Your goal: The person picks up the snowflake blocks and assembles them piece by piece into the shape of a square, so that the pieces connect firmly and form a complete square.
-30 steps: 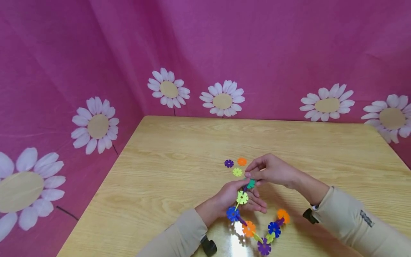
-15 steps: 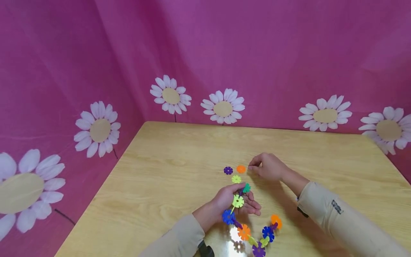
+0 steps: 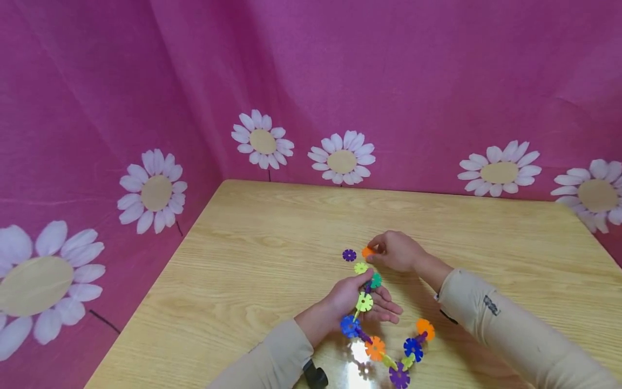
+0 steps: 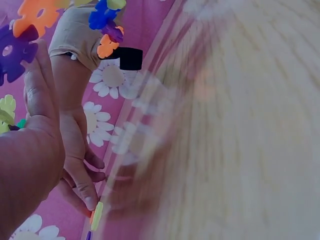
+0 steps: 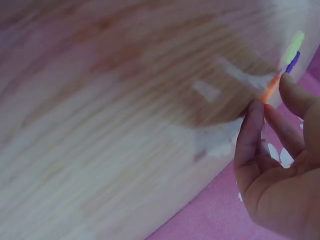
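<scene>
My left hand [image 3: 344, 299] holds a chain of notched plastic flower discs [image 3: 364, 301] palm up, thumb over the end by a green disc [image 3: 376, 280], other fingers stretched out. From there the lime, blue, orange and purple discs curve down toward the near side and back up to an orange disc [image 3: 425, 329]. Farther out, my right hand [image 3: 399, 252] pinches a loose orange disc [image 3: 366, 252] at the tabletop between thumb and fingertips. Its edge [image 5: 270, 89] shows between them in the right wrist view. A loose lime disc [image 3: 360, 268] and a purple disc [image 3: 349, 255] lie beside it.
The wooden table [image 3: 272, 232] reaches back to a pink curtain [image 3: 413, 81] printed with white daisies, which also hangs along the left side. A dark wrist-camera mount [image 3: 316, 375] juts from under my left sleeve.
My right hand has left the green end of the chain, moved outward to the loose orange disc and taken hold of it. The left hand stays nearly in place with the chain.
</scene>
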The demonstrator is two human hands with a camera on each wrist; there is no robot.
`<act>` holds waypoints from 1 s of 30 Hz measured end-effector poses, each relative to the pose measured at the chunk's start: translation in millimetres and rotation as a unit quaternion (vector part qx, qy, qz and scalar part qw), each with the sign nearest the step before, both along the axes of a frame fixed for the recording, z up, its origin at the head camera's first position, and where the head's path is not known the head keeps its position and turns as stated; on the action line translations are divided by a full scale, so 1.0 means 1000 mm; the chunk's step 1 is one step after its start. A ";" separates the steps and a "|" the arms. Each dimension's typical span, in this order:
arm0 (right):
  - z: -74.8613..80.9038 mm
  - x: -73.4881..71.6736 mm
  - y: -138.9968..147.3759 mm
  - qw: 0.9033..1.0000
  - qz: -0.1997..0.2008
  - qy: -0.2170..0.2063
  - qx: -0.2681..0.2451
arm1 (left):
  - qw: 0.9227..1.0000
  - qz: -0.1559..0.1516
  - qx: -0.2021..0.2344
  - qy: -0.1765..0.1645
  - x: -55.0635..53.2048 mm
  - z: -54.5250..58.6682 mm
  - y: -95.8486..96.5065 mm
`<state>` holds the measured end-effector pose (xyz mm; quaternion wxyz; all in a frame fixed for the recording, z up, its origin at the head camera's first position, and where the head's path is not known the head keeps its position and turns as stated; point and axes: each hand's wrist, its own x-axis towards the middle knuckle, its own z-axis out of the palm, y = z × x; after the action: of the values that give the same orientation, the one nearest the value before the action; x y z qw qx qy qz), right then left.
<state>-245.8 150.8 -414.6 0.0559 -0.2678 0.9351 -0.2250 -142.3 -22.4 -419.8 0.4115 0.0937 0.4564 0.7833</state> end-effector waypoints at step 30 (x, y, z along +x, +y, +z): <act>0.002 0.023 0.015 0.983 -0.056 -0.049 -0.166 | 1.000 0.030 -0.004 -0.007 0.000 -0.002 -0.006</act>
<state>-222.5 165.3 -412.9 0.0438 -0.2093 0.8944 -0.3929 -142.5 -28.2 -421.4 0.3913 0.0724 0.4589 0.7944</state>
